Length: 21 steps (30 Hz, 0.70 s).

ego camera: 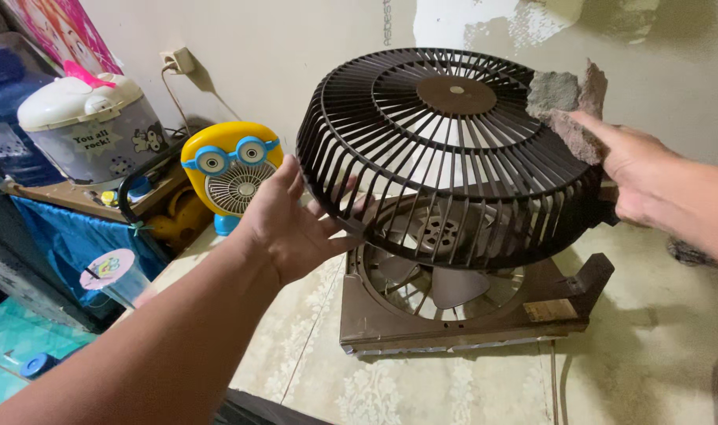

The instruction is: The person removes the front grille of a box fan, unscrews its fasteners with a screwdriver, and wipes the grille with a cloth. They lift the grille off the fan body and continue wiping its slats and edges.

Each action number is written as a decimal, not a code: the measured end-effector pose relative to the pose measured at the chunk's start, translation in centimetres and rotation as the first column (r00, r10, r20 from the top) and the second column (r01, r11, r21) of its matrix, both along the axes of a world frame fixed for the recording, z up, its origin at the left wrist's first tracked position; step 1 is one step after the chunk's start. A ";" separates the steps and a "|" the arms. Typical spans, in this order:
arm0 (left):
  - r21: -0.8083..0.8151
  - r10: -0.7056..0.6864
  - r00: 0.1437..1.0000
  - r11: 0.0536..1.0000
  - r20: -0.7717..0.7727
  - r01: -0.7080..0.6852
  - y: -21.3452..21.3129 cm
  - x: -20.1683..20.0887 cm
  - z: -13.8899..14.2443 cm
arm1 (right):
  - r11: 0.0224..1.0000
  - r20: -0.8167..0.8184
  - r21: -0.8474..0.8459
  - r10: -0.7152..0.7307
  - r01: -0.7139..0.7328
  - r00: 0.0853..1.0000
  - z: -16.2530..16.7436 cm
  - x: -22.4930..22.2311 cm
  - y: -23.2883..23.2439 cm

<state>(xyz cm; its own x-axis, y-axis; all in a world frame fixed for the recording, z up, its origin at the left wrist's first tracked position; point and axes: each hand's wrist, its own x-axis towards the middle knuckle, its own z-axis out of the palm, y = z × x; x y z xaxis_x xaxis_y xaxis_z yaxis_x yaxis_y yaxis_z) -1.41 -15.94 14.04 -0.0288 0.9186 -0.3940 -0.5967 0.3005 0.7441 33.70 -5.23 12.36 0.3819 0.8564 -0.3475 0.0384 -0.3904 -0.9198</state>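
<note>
You hold a dark round fan grille (453,149) up in the middle of the frame, one hand on each side. Your left hand (288,224) sits at the grille's lower left edge, fingers spread and curled through the bars. Your right hand (634,169) comes in from the right edge of the frame and grips the grille's right rim, fingers laid flat along it.

Just under the grille, lower centre, a brown square fan body (461,311) lies flat on the patterned floor (311,370), its grey blades (453,287) bare and facing up.

At the left, against the wall, stands a small yellow cartoon-faced fan (231,177). Above it, in the upper left, a white rice cooker (91,122) rests on a low shelf, near a wall socket (178,59).
</note>
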 end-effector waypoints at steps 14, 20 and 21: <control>-0.170 0.375 0.860 0.927 0.347 -0.336 2.6 3.2 -5.1 | 0.990 -0.043 0.114 0.084 -0.079 0.996 1.3 -3.1 -3.5; -0.270 0.604 0.780 0.787 0.162 -0.554 2.7 2.9 -4.8 | 0.963 0.441 0.118 0.168 -0.242 0.882 1.0 -3.1 -4.0; -0.273 0.586 0.801 0.796 0.122 -0.540 2.6 2.8 -4.5 | 0.967 0.486 0.105 0.153 -0.232 0.861 0.7 -3.1 -3.6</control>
<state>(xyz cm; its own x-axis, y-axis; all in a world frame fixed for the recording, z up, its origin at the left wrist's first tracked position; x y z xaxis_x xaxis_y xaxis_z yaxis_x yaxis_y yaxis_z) 1.35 -13.31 9.57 -0.4178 0.6540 -0.6307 -0.8320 0.0035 0.5548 30.62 -8.85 13.02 0.2879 0.9573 -0.0261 0.5408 -0.1851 -0.8205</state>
